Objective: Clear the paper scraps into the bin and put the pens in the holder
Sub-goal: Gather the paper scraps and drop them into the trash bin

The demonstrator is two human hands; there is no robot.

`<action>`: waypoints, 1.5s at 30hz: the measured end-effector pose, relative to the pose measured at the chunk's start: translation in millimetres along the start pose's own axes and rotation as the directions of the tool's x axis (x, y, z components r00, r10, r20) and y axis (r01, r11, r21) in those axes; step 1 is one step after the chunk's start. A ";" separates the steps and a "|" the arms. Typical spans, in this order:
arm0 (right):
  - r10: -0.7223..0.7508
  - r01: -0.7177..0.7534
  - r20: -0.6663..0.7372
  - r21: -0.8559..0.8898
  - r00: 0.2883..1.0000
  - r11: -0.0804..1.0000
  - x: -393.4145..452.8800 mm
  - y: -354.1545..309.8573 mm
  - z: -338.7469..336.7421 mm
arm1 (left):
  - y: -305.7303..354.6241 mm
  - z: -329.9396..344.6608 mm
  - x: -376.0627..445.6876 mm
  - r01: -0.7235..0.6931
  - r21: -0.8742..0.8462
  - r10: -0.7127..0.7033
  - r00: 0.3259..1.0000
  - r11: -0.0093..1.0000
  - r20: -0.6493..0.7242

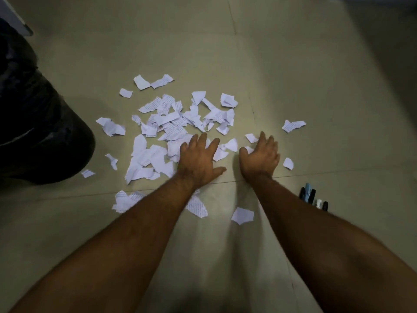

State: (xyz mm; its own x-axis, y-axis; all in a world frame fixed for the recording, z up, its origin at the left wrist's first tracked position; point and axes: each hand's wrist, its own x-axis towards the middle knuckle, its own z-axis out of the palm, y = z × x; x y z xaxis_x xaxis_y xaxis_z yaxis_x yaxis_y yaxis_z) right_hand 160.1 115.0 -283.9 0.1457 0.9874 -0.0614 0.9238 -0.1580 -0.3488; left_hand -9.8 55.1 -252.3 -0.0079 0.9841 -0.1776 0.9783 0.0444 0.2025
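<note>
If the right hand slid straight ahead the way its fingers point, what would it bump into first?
Probably the small paper scrap just past the fingertips of the right hand. Beyond that scrap, the floor looks bare as far as the picture shows.

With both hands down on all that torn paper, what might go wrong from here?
Stray scraps may get missed: one lies beyond the right hand at far right, others near the black bin bag, like. The left hand, flat on the pile, might push pieces apart. The pens beside the right forearm could get knocked.
</note>
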 end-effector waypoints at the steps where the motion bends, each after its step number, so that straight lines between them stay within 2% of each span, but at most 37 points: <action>1: -0.053 0.052 0.016 0.032 0.998 0.998 4.1 1.1 -0.2 | 9.5 1.4 5.5 0.015 0.018 -0.016 0.998 1.000 0.063; 3: -0.259 0.262 -0.038 0.112 0.965 0.959 12.3 3.2 -3.6 | 24.4 5.8 15.2 0.045 0.062 -0.056 0.981 0.997 0.183; 4: -0.310 0.320 -0.091 0.120 0.946 0.940 18.1 6.1 -5.7 | 27.8 7.7 19.5 0.070 0.083 -0.088 0.967 0.994 0.238; 5: -0.302 0.321 -0.155 0.117 0.941 0.940 30.6 12.5 -9.5 | 30.6 8.6 25.9 0.093 0.097 -0.117 0.952 0.991 0.284; 7: -0.182 0.199 -0.205 0.065 0.962 0.978 59.2 27.6 -20.9 | 30.5 8.0 33.1 0.131 0.100 -0.158 0.922 0.986 0.354; 10: 0.031 -0.031 -0.007 -0.029 0.999 0.999 92.0 53.5 -33.6 | 32.4 4.7 37.6 0.144 0.091 -0.168 0.908 0.985 0.385; 12: 0.021 -0.023 0.089 0.027 0.996 0.999 89.9 47.9 -31.6 | 33.7 1.6 38.9 0.141 0.098 -0.168 0.905 0.985 0.391; 15: -0.229 0.206 0.055 0.271 0.972 0.940 50.4 18.9 -15.3 | 35.0 -5.1 36.0 0.139 0.112 -0.173 0.901 0.984 0.399; 17: -0.324 0.321 -0.030 0.261 0.945 0.910 24.6 10.5 -7.0 | 31.6 -6.4 35.0 0.137 0.105 -0.168 0.899 0.985 0.404; 18: -0.308 0.321 -0.094 0.204 0.947 0.925 21.7 16.1 -7.0 | 30.4 -6.1 35.5 0.132 0.094 -0.159 0.899 0.987 0.407; 19: -0.223 0.241 -0.149 0.123 0.963 0.963 20.5 25.6 -12.0 | 31.4 -5.8 36.7 0.121 0.091 -0.148 0.901 0.988 0.409; 20: -0.064 0.074 -0.159 0.056 0.985 0.996 15.0 33.3 -11.4 | 27.7 -7.1 36.1 0.107 0.104 -0.140 0.901 0.989 0.411; 21: 0.104 -0.103 -0.137 0.015 0.985 0.995 10.9 40.6 -8.7 | 25.5 -7.7 36.5 0.093 0.109 -0.130 0.900 0.990 0.417; 22: 0.211 -0.213 -0.092 -0.008 0.973 0.977 4.3 41.6 -6.8 | 23.8 -7.6 36.3 0.085 0.098 -0.119 0.904 0.991 0.412; 23: 0.190 -0.190 -0.043 0.007 0.981 0.982 -3.6 33.8 -0.8 | 20.9 -8.1 34.7 0.077 0.083 -0.104 0.918 0.994 0.384; 25: -0.124 0.113 0.061 0.156 0.990 0.981 -19.4 1.9 15.4 | 9.0 -13.8 27.5 0.061 0.079 -0.077 0.973 0.995 0.216; 26: -0.285 0.251 0.100 0.263 0.953 0.932 -29.1 -15.3 23.5 | -0.2 -17.6 22.6 0.057 0.106 -0.068 0.993 0.993 0.098; 27: -0.376 0.321 0.094 0.358 0.922 0.877 -39.1 -29.6 27.2 | -13.2 -20.5 17.4 0.062 0.135 -0.063 0.998 0.989 0.004; 28: -0.379 0.331 0.034 0.419 0.925 0.846 -46.5 -37.7 27.1 | -28.0 -23.1 11.4 0.081 0.150 -0.077 0.996 0.985 -0.032; 30: -0.157 0.179 -0.087 0.409 0.984 0.895 -65.7 -36.6 23.2 | -54.3 -26.8 -3.6 0.152 0.133 -0.158 0.987 0.979 0.036; 32: 0.095 -0.048 -0.161 0.275 0.982 0.960 -105.9 -21.9 20.6 | -65.4 -22.2 -21.9 0.231 0.112 -0.244 0.962 0.966 0.123; 33: 0.146 -0.114 -0.171 0.183 0.974 0.976 -132.4 -18.8 20.7 | -68.3 -19.1 -31.7 0.262 0.091 -0.271 0.957 0.961 0.105; 35: 0.125 -0.125 -0.120 0.006 0.985 0.992 -174.5 -12.9 31.1 | -64.2 -8.6 -50.4 0.320 0.022 -0.320 0.947 0.947 -0.002; 37: 0.078 -0.079 -0.075 -0.011 0.994 0.997 -179.6 -20.5 42.0 | -59.6 3.7 -62.6 0.335 -0.032 -0.335 0.929 0.942 -0.156; 40: -0.093 0.101 -0.071 0.119 0.993 0.988 -149.2 -50.9 52.1 | -57.6 14.1 -70.9 0.322 -0.089 -0.334 0.901 0.942 -0.276; 42: -0.229 0.246 -0.091 0.283 0.969 0.927 -128.7 -74.7 55.6 | -62.5 16.9 -76.0 0.317 -0.125 -0.341 0.880 0.940 -0.332; 44: -0.302 0.313 -0.093 0.418 0.949 0.853 -118.2 -88.3 51.8 | -69.9 18.3 -83.5 0.353 -0.114 -0.368 0.844 0.929 -0.389; 45: -0.316 0.326 -0.098 0.430 0.944 0.842 -118.5 -88.4 49.0 | -72.9 17.2 -90.9 0.400 -0.076 -0.396 0.829 0.913 -0.394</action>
State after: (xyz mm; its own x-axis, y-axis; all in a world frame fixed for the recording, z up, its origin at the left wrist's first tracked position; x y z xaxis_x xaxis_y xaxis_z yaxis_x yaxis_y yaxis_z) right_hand 43.9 11.6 -291.6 -0.1194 0.9823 0.1442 0.6732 0.1868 -0.7155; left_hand -76.8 -40.6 -267.5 -0.4759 0.8662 0.1523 0.8744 0.4475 0.1873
